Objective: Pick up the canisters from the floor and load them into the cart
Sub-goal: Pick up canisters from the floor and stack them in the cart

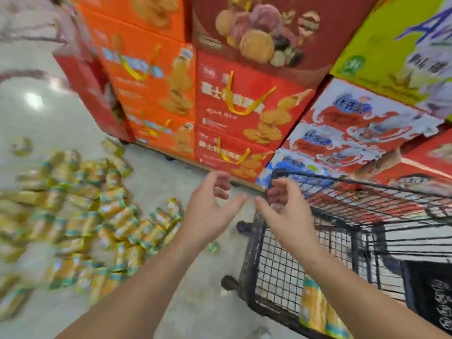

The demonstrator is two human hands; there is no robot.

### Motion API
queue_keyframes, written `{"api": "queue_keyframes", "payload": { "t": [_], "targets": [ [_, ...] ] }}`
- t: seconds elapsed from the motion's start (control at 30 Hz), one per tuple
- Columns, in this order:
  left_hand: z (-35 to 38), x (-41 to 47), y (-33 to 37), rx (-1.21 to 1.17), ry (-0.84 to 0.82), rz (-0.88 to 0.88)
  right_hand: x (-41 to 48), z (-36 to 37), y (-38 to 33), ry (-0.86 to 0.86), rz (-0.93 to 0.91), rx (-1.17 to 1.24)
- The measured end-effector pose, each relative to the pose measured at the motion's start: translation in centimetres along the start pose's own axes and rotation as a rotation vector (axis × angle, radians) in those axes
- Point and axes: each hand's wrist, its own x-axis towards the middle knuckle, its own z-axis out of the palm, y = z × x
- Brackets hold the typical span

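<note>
Lying scattered on the glossy floor [63, 118], canisters [110, 226] sit beside stacked boxes [244, 106].

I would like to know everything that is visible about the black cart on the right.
The cart is a black wire-mesh basket with a thicker rim, seemingly metal, standing upright on dark wheels on the pale floor, beside stacked cartons. Yellow canisters with teal bands lie inside against its near wall. The right hand is above its front corner; contact is unclear.
</note>
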Motion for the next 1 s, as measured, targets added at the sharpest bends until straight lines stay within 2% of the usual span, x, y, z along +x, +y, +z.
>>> {"api": "queue_keyframes", "payload": {
  "t": [0.1,0.2,0.3,0.4,0.53,0.63,0.83,1.0],
  "targets": [
    [-9.4,-0.7,-2.8,-0.014,0.119,-0.079,-1.6,5.9,-6.0,-0.061,-0.055,0.057],
    [-17.7,-2.6,-8.9,0.007,0.248,-0.216,-3.4,13.2,-8.9,-0.194,-0.03,0.062],
    [-23.4,-5.8,-17.7,0.054,0.334,-0.433,-5.2,21.3,-7.4,-0.312,0.012,-0.014],
    [-26.0,-8.8,-27.3,0.09,0.379,-0.65,-7.1,29.2,-2.5,-0.461,0.109,-0.119],
    [-26.0,-11.5,-38.7,0.208,0.334,-0.895,-8.5,38.1,6.0,-0.641,0.271,-0.271],
    [-24.3,-11.7,-48.0,0.3,0.31,-0.982,-8.2,46.0,13.4,-0.741,0.367,-0.369],
    [-18.3,-7.9,-64.8,0.405,0.303,-0.948,-8.6,60.8,27.8,-0.804,0.513,-0.435],
    [-14.5,-5.6,-74.7,0.558,0.22,-0.988,-10.9,66.9,35.3,-0.78,0.559,-0.455]
  ]
}}
